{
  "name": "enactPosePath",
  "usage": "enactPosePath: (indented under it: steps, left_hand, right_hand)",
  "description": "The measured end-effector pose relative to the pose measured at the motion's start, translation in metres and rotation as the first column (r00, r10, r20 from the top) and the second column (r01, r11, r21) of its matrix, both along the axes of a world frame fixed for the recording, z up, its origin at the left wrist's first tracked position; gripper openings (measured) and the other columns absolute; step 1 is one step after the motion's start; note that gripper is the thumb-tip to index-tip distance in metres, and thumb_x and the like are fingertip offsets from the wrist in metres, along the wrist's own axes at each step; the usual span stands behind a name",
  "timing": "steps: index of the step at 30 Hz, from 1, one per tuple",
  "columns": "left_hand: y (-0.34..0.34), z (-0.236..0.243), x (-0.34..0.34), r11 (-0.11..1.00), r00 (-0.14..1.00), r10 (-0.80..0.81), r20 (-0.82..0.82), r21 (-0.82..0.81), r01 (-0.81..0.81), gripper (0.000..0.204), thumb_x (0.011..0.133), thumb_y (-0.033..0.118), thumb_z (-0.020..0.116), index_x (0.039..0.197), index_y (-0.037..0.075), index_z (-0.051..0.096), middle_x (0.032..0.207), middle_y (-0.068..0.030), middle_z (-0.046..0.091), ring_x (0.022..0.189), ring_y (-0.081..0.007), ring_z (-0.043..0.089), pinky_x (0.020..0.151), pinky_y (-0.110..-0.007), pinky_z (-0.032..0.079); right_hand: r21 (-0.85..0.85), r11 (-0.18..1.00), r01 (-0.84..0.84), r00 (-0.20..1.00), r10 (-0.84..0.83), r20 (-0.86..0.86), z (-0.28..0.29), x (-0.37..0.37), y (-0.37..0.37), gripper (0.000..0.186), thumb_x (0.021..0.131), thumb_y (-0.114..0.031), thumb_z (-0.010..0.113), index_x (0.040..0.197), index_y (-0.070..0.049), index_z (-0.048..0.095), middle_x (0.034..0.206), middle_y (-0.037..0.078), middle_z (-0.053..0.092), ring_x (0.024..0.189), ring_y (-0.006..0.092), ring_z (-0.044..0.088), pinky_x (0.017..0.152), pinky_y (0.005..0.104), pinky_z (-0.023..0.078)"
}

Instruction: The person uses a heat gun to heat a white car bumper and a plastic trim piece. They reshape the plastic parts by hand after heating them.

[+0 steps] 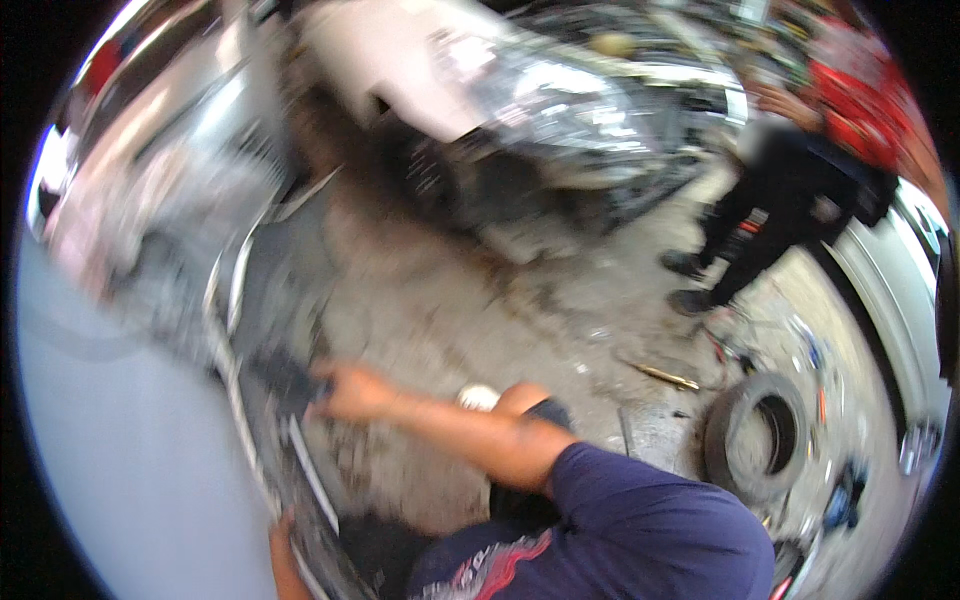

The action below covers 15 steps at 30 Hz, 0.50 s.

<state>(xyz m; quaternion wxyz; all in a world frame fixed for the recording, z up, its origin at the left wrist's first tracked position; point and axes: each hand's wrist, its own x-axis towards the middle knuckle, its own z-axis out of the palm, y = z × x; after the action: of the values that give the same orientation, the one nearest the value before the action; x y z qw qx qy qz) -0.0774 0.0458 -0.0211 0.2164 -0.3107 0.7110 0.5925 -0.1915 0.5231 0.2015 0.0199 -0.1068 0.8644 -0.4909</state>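
Note:
My right arm reaches across to the left, with my right hand (350, 391) beside the edge of a pale grey-blue vehicle panel (120, 440). The fingers look closed at the end of a dark, blurred object (278, 376), whose kind I cannot make out. Low in the view, my left hand (286, 552) is at the same panel's edge, partly cut off, with its fingers hidden. A whitish strip (228, 360) runs along that edge. Near my right hand, a thin light-coloured strip (312, 475) lies along the dark inner side.
A white car (400, 60) with exposed front parts stands ahead. At the right, a person in a red top and dark trousers (790, 200) stands beside a silver car (890, 270). A loose tyre (755, 437) and scattered tools lie on the stained concrete floor (430, 300).

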Motion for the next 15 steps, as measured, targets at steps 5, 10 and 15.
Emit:
enactPosePath:
  steps: [5,10,15]
  left_hand:
    - [0.060,0.057,-0.001,0.992,0.992,-0.072,-0.104,-0.112,0.060,0.083,0.089,0.051,0.086,0.148,-0.003,0.067,0.140,-0.0195,0.072,0.128,-0.0335,0.068,0.113,-0.042,0.049]
    - [0.055,0.051,0.040,0.971,0.997,0.041,-0.068,-0.231,-0.056,0.094,0.088,0.051,0.086,0.158,-0.005,0.055,0.153,-0.0244,0.065,0.145,-0.0352,0.058,0.123,-0.043,0.040]
    - [0.052,0.050,0.065,0.958,0.989,-0.039,-0.140,-0.288,-0.003,0.084,0.093,0.046,0.083,0.159,0.001,0.056,0.152,-0.0237,0.066,0.144,-0.0356,0.058,0.123,-0.041,0.040]
  right_hand:
    - [0.012,0.999,0.034,0.994,-0.035,0.107,-0.010,0.006,0.030,0.076,0.081,-0.036,0.095,0.143,0.000,0.070,0.114,0.019,0.082,0.103,0.0285,0.079,0.096,0.0402,0.059]
    - [-0.122,0.992,-0.036,0.989,0.053,0.136,-0.012,0.014,-0.002,0.068,0.082,-0.033,0.093,0.138,0.000,0.073,0.114,0.018,0.082,0.104,0.0289,0.078,0.096,0.0373,0.057]
    - [-0.187,0.980,-0.063,0.979,0.097,0.181,-0.023,-0.002,-0.030,0.069,0.082,-0.033,0.092,0.139,0.000,0.073,0.118,0.019,0.082,0.107,0.0284,0.078,0.098,0.0367,0.057]
